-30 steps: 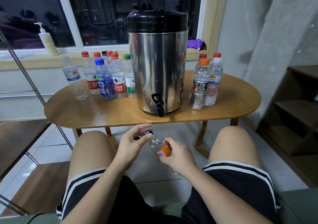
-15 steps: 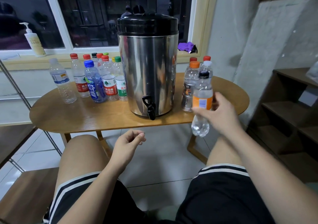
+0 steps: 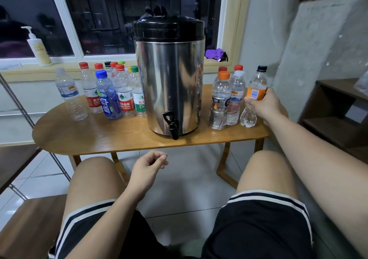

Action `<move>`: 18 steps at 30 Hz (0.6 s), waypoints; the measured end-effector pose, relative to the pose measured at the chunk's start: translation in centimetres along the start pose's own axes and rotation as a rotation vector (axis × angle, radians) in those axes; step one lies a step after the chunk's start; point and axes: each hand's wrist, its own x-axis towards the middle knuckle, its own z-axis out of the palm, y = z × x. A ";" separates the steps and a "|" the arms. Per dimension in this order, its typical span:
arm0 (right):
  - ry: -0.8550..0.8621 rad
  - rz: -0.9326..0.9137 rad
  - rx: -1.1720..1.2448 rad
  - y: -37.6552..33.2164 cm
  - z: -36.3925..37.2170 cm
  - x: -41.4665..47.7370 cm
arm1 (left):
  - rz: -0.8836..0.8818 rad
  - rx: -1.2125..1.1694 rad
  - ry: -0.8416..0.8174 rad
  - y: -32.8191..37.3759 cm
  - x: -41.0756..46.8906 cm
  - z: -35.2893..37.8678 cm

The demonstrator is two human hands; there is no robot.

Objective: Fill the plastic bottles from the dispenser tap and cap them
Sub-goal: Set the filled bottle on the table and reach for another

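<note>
Right hand [image 3: 264, 105]: curled round capped, tilted bottle [image 3: 256, 85], base low over table [image 3: 89, 137] near right edge, just beside filled group [image 3: 221, 99]; contact unclear.
Left hand [image 3: 148, 167]: empty, loosely curled, below front edge.
Tap [image 3: 171, 122] overhanging front edge.
Bare tabletop left-front of dispenser [image 3: 171, 79].

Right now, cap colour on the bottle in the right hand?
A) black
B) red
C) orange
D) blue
A: the orange-label bottle that the right hand grips at the right end of the table carries a black cap.
</note>
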 end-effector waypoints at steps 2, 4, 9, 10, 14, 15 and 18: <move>-0.016 0.017 -0.016 0.3 0.6 1.6 | -0.004 0.003 0.002 0.0 0.0 0.0; -0.045 0.023 -0.011 0.6 1.1 2.7 | -0.005 0.013 -0.001 -0.1 0.1 -0.1; -0.068 0.042 0.002 1.3 1.7 3.2 | -0.008 0.019 -0.011 -0.4 0.4 -0.6; -0.068 0.049 0.004 1.7 1.8 2.9 | -0.011 0.022 -0.014 -0.4 0.5 -0.7; -0.019 0.055 0.005 3.1 1.9 -0.1 | -0.028 0.005 -0.021 0.0 0.8 -0.9; -0.003 0.053 0.006 3.2 2.0 -1.2 | -0.028 0.005 -0.023 0.1 0.9 -1.0; 0.023 0.033 0.038 2.4 2.6 -4.8 | -0.035 -0.014 -0.023 0.5 1.3 -1.3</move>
